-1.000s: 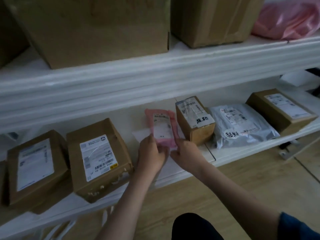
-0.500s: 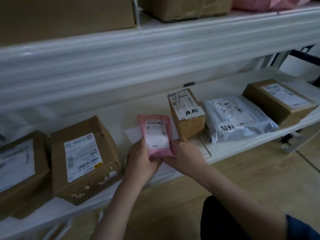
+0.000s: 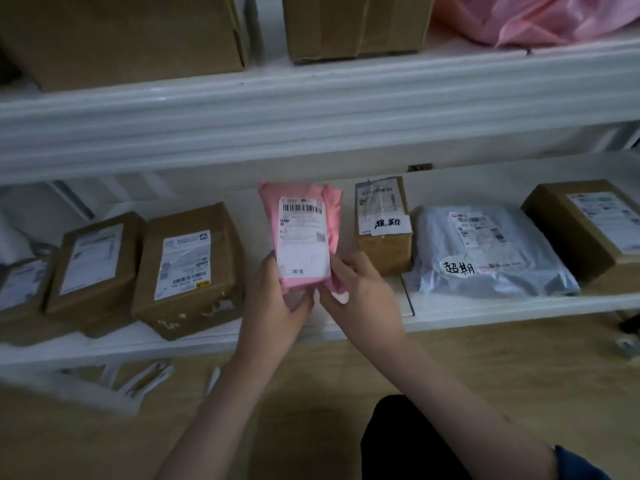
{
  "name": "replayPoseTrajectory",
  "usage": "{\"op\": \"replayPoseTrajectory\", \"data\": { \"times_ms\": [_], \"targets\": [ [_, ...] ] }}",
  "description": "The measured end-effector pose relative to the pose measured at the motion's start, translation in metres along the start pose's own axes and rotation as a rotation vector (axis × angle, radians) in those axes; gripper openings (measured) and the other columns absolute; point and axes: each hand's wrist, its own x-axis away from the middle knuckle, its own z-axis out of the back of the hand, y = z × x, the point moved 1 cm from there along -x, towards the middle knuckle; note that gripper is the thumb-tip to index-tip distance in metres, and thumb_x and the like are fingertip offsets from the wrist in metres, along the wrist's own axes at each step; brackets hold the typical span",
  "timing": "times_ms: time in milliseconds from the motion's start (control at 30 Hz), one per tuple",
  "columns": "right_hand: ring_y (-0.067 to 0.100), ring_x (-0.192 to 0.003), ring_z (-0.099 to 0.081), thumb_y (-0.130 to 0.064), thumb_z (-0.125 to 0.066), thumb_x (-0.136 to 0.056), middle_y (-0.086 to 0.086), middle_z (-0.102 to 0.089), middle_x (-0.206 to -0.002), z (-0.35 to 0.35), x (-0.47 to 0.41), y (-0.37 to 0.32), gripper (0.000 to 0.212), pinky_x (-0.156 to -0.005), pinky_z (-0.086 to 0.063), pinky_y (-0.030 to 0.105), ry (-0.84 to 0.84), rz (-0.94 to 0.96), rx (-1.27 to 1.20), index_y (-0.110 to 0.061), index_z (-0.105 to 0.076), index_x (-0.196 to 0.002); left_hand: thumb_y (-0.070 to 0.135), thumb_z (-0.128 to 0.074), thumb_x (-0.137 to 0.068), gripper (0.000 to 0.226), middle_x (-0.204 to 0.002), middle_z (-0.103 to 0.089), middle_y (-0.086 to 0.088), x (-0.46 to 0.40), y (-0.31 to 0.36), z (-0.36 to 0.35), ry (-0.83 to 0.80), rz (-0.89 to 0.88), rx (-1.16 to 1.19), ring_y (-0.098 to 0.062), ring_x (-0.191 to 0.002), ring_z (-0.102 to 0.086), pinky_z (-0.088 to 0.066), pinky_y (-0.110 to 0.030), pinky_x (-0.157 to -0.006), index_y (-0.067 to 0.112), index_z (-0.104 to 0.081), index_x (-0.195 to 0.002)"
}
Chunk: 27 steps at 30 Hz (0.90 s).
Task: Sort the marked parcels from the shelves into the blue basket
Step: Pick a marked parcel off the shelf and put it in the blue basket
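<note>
A small pink parcel (image 3: 302,233) with a white barcode label is held upright above the lower shelf (image 3: 450,306). My left hand (image 3: 277,303) grips its lower left edge and my right hand (image 3: 360,292) pinches its lower right corner. Just to the right stands a small brown box (image 3: 382,237) with a handwritten white sticker. Beside that lies a grey plastic mailer (image 3: 485,251) carrying a similar handwritten sticker. The blue basket is not in view.
Three brown boxes (image 3: 187,265) (image 3: 93,261) (image 3: 585,230) with plain printed labels lie on the same shelf. The upper shelf (image 3: 311,102) holds large cartons (image 3: 131,32) and a pink bag (image 3: 533,15). Wooden floor lies below.
Both hands have lifted the pink parcel off the shelf and tilted it upright, its label facing me. The view has shifted slightly.
</note>
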Motion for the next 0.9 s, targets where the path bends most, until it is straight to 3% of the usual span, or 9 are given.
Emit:
{"op": "replayPoseTrajectory", "data": {
  "times_ms": [133,267,433,533,667,800,900],
  "targets": [
    [0.009,-0.074,-0.055,-0.037,-0.063,-0.091,-0.005,-0.049,-0.103,0.02,0.008,-0.007,0.048,-0.052,-0.051,0.024,0.05,0.051,-0.034,-0.027,-0.055,-0.138,0.022,-0.081,-0.084,0.071,-0.141,-0.055,0.004,0.013,0.026,0.008,0.072,-0.017,0.058,-0.011,-0.133,-0.052,-0.053,-0.033,-0.102,0.016,-0.043,-0.144],
    [0.008,-0.077,-0.056,-0.038,-0.061,-0.093,-0.005,-0.049,-0.104,0.031,0.014,-0.009,0.052,-0.054,-0.054,0.029,0.05,0.083,-0.055,-0.028,-0.051,-0.143,0.029,-0.078,-0.083,0.072,-0.142,-0.055,0.005,0.021,0.033,0.013,0.079,-0.025,0.099,-0.012,-0.132,-0.054,-0.055,-0.036,-0.101,0.016,-0.043,-0.145],
    [0.009,-0.075,-0.055,-0.037,-0.062,-0.092,-0.005,-0.049,-0.103,0.032,0.018,-0.011,0.05,-0.053,-0.054,0.03,0.047,0.069,-0.07,-0.029,-0.053,-0.14,0.02,-0.079,-0.085,0.07,-0.141,-0.056,0.006,0.028,0.03,0.013,0.074,-0.011,0.082,-0.01,-0.131,-0.054,-0.052,-0.024,-0.098,0.017,-0.044,-0.146],
    [0.013,-0.072,-0.057,-0.036,-0.062,-0.092,-0.004,-0.047,-0.101,0.017,0.016,-0.009,0.044,-0.055,-0.055,0.034,-0.028,0.027,-0.118,-0.028,-0.054,-0.135,0.023,-0.08,-0.085,0.063,-0.134,-0.062,0.008,0.026,0.019,0.012,0.042,0.07,0.098,-0.005,-0.123,-0.058,-0.052,-0.018,-0.092,0.019,-0.05,-0.141],
    [0.022,-0.078,-0.06,-0.031,-0.061,-0.095,0.004,-0.049,-0.107,-0.018,0.001,0.0,0.044,-0.075,-0.057,0.04,-0.158,-0.036,-0.194,-0.022,-0.055,-0.137,0.031,-0.083,-0.083,0.055,-0.119,-0.069,0.015,0.011,-0.003,0.012,-0.023,0.252,0.1,0.0,-0.105,-0.065,-0.051,-0.015,-0.079,0.024,-0.059,-0.132],
    [0.035,-0.084,-0.06,-0.026,-0.059,-0.096,0.013,-0.049,-0.11,-0.042,-0.015,-0.001,0.046,-0.081,-0.054,0.04,-0.265,-0.109,-0.202,-0.017,-0.053,-0.141,0.018,-0.078,-0.086,0.049,-0.121,-0.066,0.007,-0.006,-0.019,0.009,-0.082,0.3,-0.025,-0.009,-0.106,-0.061,-0.044,-0.017,-0.076,0.018,-0.058,-0.131],
    [0.038,-0.088,-0.059,-0.024,-0.058,-0.095,0.016,-0.049,-0.111,-0.051,-0.024,-0.005,0.043,-0.084,-0.052,0.04,-0.334,-0.125,-0.185,-0.013,-0.054,-0.137,0.01,-0.074,-0.087,0.051,-0.127,-0.061,0.0,-0.014,-0.024,0.004,-0.091,0.323,-0.133,-0.015,-0.114,-0.058,-0.043,-0.023,-0.086,0.012,-0.053,-0.133]
  ]
}}
